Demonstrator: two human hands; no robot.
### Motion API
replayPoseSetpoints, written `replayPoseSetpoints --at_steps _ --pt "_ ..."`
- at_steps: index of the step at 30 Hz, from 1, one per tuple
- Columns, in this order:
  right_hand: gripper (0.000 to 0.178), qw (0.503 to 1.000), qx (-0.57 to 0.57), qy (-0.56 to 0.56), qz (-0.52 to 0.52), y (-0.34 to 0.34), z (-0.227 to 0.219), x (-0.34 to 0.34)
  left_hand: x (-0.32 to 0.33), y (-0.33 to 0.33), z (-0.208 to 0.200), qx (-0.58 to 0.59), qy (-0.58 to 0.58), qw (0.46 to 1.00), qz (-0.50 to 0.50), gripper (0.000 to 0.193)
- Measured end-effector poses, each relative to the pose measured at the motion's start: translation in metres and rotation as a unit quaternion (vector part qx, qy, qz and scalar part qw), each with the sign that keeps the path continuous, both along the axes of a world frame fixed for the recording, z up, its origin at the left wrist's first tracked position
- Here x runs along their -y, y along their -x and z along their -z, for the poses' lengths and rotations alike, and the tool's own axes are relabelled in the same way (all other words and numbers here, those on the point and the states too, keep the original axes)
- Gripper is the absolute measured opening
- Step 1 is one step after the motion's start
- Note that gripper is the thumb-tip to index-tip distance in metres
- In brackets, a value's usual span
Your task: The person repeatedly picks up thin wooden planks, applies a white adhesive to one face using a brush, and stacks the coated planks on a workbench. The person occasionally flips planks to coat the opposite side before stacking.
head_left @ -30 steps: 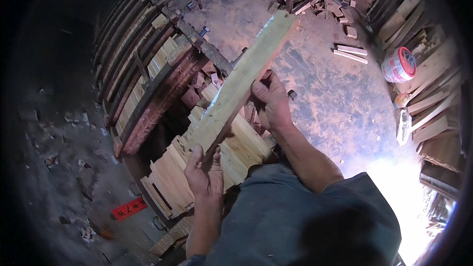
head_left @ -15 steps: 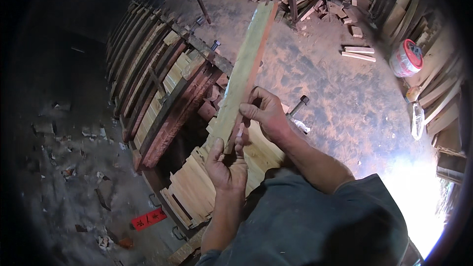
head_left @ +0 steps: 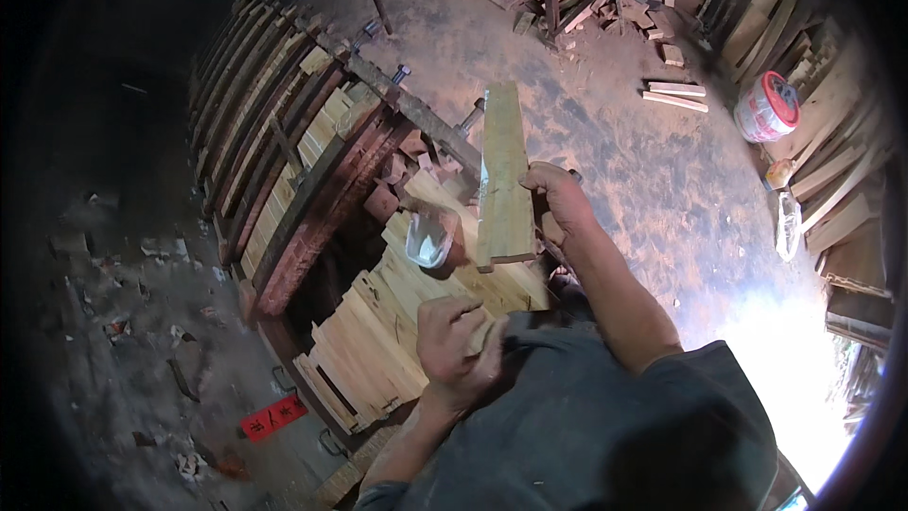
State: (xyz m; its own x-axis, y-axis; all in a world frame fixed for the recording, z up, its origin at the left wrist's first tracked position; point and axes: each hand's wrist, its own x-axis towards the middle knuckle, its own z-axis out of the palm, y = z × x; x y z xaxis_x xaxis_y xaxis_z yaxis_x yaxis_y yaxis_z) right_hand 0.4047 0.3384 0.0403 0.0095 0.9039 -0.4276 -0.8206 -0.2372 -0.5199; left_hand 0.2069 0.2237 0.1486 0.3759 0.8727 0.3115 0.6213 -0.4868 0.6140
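1. Board (head_left: 504, 166), long, flat and pale, is held up in the right hand (head_left: 556, 197), in front of the person, its length running away from the body.
2. The right hand grips the board by its right edge, thumb over the upper face and the other fingers mostly hidden below.
3. The left hand (head_left: 454, 348) is apart from the board, near the person's shirt (head_left: 605, 407), with its fingers curled toward the palm. Something pale shows between fingers and thumb, perhaps a small piece of wood, but I cannot tell whether the hand holds it.
4. Between the left hand and the frame, a clear tub (head_left: 431, 238) sits tilted just left of the board's near end, with something white inside.
5. Below the tub, pale planks (head_left: 369, 326) lie side by side in a row.
6. To the left stands a dark frame (head_left: 326, 194) of curved-looking bars with pale wood between them.
7. A red strip (head_left: 274, 416) with dark writing lies beyond the planks' left side.
8. On the floor (head_left: 643, 189) to the right are two sticks (head_left: 675, 96) and a red-lidded bucket (head_left: 766, 109).
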Motion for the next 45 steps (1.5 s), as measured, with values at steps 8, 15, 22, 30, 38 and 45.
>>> replayPoseSetpoints --at_steps 8,15,22,30,38,45 --pt "0.015 0.996 0.036 0.009 -0.082 0.025 0.059 0.033 -0.020 -0.012 0.005 -0.173 -0.099 0.976 0.092 0.037" --pt "0.013 0.997 0.028 0.001 -0.066 0.041 0.038 0.038 -0.045 0.001 0.022 -0.067 -0.101 0.991 0.048 0.020" --pt "0.017 0.997 0.028 0.020 -0.070 0.067 0.080 0.053 -0.059 -0.012 0.014 -0.032 -0.119 0.992 -0.020 0.011" --pt "0.017 0.983 0.065 0.115 -0.126 0.079 0.085 0.091 -0.077 -0.024 0.021 0.002 -0.139 0.988 -0.060 0.012" --pt "0.019 0.981 0.078 0.123 -0.128 0.074 0.083 0.088 -0.084 -0.027 0.017 -0.006 -0.132 0.988 -0.079 0.013" --pt "0.020 0.980 0.091 0.113 -0.137 0.075 0.099 0.090 -0.084 -0.032 0.018 -0.008 -0.137 0.986 -0.095 0.011"
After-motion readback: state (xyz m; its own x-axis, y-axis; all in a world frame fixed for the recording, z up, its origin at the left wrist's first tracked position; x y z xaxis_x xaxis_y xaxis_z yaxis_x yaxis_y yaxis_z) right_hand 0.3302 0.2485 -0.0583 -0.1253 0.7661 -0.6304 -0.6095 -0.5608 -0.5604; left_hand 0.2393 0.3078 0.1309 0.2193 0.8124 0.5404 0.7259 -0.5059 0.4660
